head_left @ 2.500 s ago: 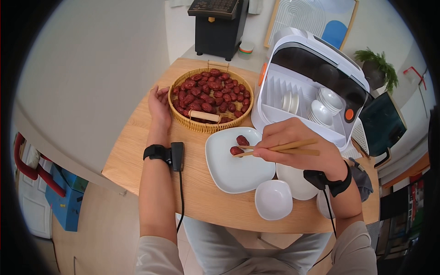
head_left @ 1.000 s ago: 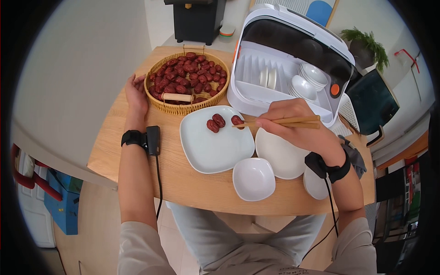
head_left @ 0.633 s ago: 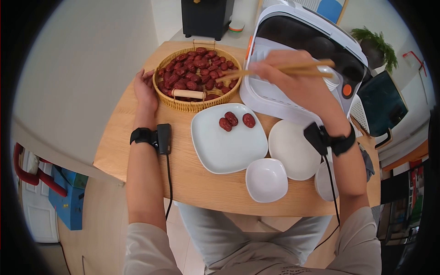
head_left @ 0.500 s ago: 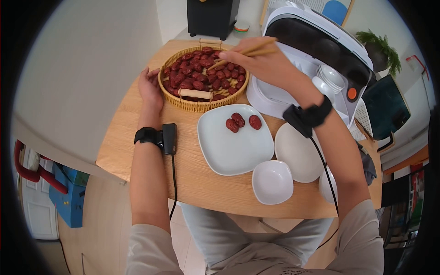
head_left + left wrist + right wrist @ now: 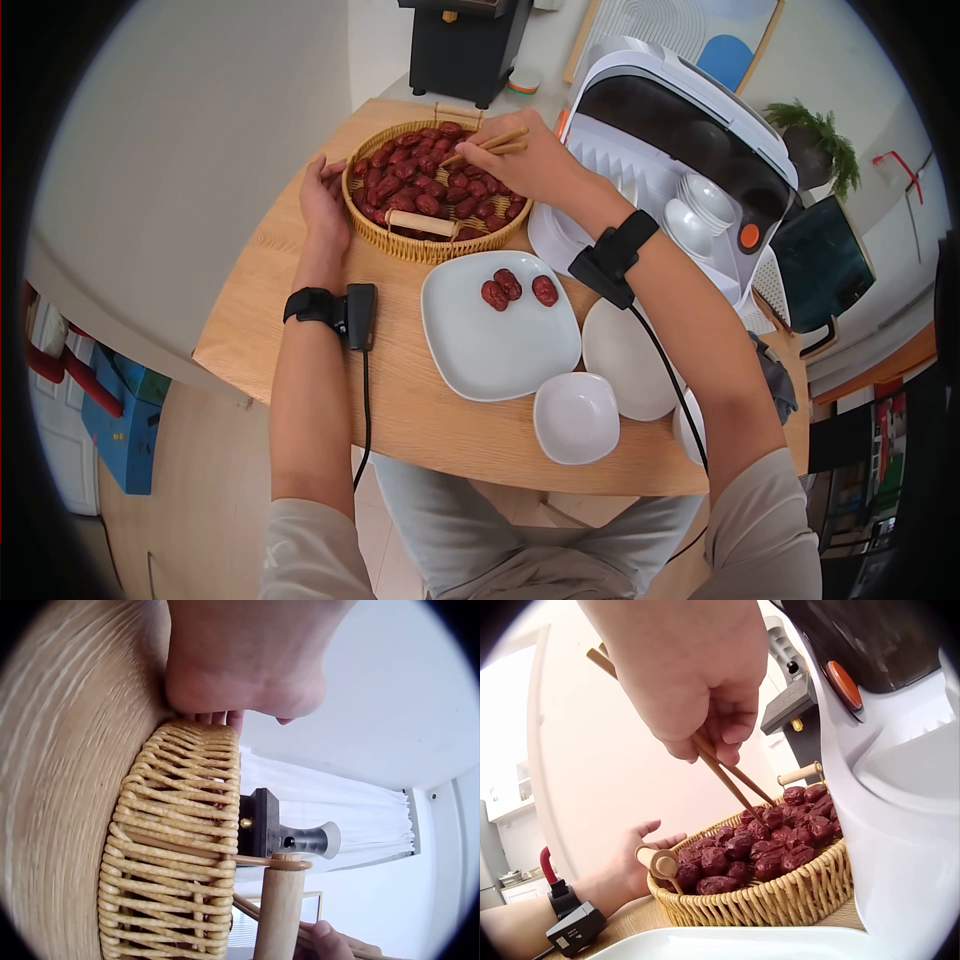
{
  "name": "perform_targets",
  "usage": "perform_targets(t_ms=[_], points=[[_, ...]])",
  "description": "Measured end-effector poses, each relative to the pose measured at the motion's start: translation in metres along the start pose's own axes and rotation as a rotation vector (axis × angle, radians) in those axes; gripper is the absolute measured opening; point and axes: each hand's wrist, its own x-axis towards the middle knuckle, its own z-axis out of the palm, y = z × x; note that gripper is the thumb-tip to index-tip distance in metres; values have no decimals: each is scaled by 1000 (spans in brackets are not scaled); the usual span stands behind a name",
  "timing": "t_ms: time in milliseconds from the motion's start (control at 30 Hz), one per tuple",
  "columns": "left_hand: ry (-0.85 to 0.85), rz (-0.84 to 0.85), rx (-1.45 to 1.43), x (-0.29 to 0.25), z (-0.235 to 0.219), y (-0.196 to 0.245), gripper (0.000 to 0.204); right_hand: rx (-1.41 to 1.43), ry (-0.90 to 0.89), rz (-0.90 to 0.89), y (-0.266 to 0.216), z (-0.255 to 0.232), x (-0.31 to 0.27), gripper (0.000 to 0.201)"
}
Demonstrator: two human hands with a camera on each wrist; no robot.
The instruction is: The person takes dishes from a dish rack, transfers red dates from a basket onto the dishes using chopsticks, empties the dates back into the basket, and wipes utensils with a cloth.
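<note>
A round wicker basket (image 5: 400, 245) full of red dates (image 5: 427, 204) stands at the table's back left. My right hand (image 5: 530, 160) grips a pair of chopsticks (image 5: 731, 784) above it, their tips down at the dates in the right wrist view. Whether a date is pinched between the tips, I cannot tell. With fingers extended, my left hand (image 5: 324, 205) rests against the basket's left side; in the left wrist view its fingers are partly hidden behind the wicker (image 5: 176, 825). Three dates (image 5: 507, 284) lie on the square white plate (image 5: 500, 350), two touching and one apart.
A small white bowl (image 5: 576, 418) and a pale plate (image 5: 630, 350) sit right of the square plate. Behind them, an open white cabinet (image 5: 640, 150) holds stacked bowls (image 5: 688, 225). A black machine (image 5: 465, 60) stands beyond the basket, a plant (image 5: 820, 145) at the right.
The chopsticks released a third date onto the plate. My right hand then moved left and back, from the plate to the basket. My left hand has stayed beside the basket.
</note>
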Motion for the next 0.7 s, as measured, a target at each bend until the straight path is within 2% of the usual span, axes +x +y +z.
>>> perform_targets(t_ms=[67,200,267,333,400,467,567,600,700], points=[[13,6,17,2,-2,-1,39,-96,39,-116,-4,-6,-7,20],[11,0,22,3,-3,-1,39,-61,92,-182,-19,-29,-30,19],[-12,24,-4,5,-6,-2,39,-262,118,-359,-37,-51,-51,15],[-32,13,-27,12,-11,-2,38,-365,86,-328,-68,-76,-88,14],[-34,-2,-24,5,-6,-2,38,-347,8,-228,-94,-105,-133,13],[-64,27,-4,18,-15,-10,38,-411,-59,-39,-112,-127,-179,12],[-55,11,56,17,-14,-5,37,-412,-114,71,-116,-142,-231,12],[-50,2,49,16,-13,-5,37,-416,-124,76,-118,-142,-243,12],[-21,28,110,13,-8,-3,37,-336,-125,236,-122,-141,-263,10]])
